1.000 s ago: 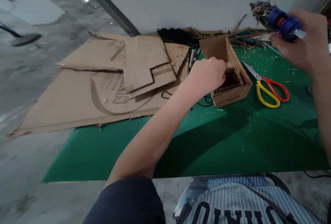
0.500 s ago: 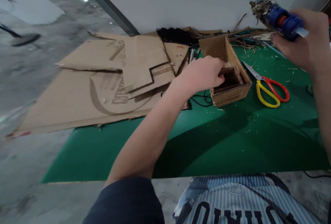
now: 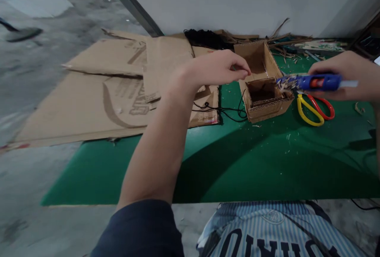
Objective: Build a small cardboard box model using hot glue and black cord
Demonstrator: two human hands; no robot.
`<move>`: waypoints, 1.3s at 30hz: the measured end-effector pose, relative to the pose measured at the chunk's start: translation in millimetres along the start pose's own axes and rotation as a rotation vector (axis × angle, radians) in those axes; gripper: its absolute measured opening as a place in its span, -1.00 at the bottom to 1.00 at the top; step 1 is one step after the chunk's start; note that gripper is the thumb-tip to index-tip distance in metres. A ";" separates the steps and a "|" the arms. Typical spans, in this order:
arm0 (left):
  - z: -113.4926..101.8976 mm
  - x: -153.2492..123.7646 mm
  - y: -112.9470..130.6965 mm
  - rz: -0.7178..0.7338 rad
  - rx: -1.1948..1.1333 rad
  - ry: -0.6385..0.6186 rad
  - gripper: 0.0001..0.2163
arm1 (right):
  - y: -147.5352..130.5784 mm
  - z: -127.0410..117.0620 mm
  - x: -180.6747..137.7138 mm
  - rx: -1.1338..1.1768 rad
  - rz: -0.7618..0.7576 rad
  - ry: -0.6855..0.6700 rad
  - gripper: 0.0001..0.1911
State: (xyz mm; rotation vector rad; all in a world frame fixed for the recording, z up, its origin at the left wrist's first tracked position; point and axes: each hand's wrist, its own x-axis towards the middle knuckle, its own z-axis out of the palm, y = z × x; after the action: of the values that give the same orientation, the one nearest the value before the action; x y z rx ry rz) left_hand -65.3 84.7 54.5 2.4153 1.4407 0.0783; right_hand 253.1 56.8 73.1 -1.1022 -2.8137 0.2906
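My left hand (image 3: 218,66) hovers just left of the cardboard box (image 3: 268,112), thumb and index fingertip close together in a pinch. Anything between them is too small to make out. A smaller cardboard compartment (image 3: 261,90) sits inside the near end of the box, and its far part is open on top. My right hand (image 3: 346,75) grips a blue hot glue gun (image 3: 322,82) whose white glue stick (image 3: 349,84) pokes out of the back. Its nozzle, crusted with brown scraps, reaches the compartment's right side.
Scissors (image 3: 310,114) with yellow and red handles lie right of the box, partly behind the glue gun. Flattened cardboard sheets (image 3: 77,106) cover the left of the green table (image 3: 237,170). Black cord (image 3: 233,114) lies beside the box. Scrap strips (image 3: 285,41) line the wall.
My left hand has come out of the box and moved left. My right hand has lowered the glue gun from the upper right to the compartment's right side.
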 end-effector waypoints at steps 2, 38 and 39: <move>3.4 2.3 -4.8 0.028 -0.020 0.003 -0.59 | -5.7 2.6 4.7 -0.120 0.043 -0.093 -0.81; 11.9 5.1 9.4 0.133 0.046 -0.021 -0.71 | -17.0 -0.7 55.2 -0.426 -0.011 -0.246 -0.81; 12.2 5.3 9.0 0.134 0.043 -0.023 -0.71 | -16.2 -0.2 55.1 -0.424 -0.016 -0.240 -0.81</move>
State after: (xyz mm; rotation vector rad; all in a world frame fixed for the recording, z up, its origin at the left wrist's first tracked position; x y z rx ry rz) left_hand -52.5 82.3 45.1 2.5369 1.2825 0.0517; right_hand 202.0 82.7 78.4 -1.1840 -3.1921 -0.2026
